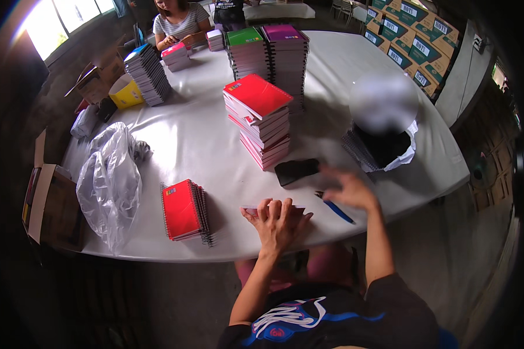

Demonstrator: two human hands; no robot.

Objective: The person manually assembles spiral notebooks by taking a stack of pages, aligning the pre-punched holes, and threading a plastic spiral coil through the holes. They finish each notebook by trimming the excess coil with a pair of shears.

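Near the front edge of the table, my left hand (275, 225) is closed over a small notebook or stack of pages (298, 210), pressing it down; the hand covers most of it. My right hand (352, 189), smeared by motion, has its fingers apart and holds nothing that I can see. Beneath and beside it lies a slim blue-handled tool (339, 212) with a dark tip. A black phone (296, 171) rests just beyond. To the left sits a short pile of red spiral notebooks (180, 210). Farther off rises a tall, uneven stack of red-covered notebooks (259, 98) whose edges show no wire.
Tall stacks of green (244, 38) and purple (284, 34) spiral notebooks stand behind. A clear plastic bag (110, 180) and cardboard box (58, 198) are at left. On the right is an open white package (410, 148). Across the table, a person (183, 23) handles pink notebooks (176, 57).
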